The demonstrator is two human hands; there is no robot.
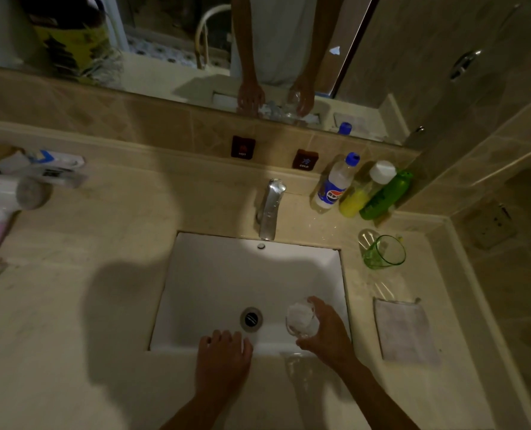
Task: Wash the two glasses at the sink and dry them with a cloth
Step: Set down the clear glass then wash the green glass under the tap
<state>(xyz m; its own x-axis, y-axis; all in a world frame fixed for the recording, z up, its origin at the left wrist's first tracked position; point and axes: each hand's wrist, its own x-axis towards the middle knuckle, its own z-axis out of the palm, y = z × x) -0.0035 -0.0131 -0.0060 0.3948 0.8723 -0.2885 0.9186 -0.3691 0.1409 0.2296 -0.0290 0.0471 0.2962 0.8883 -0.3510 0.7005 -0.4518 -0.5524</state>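
Now right hand [326, 332] fingers wrap the clear glass [301, 319]; left hand [222, 355] fingers lie relaxed.

Hairdryer [0, 209] cut off at left edge; clear glass [301, 319] partly hidden behind right-hand fingers.

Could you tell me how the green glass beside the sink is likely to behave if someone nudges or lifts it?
The green glass lies on its side on the counter, so a nudge would probably roll it. It looks thin and see-through, so likely light but breakable. The counter beside it glistens, so it may be slippery.
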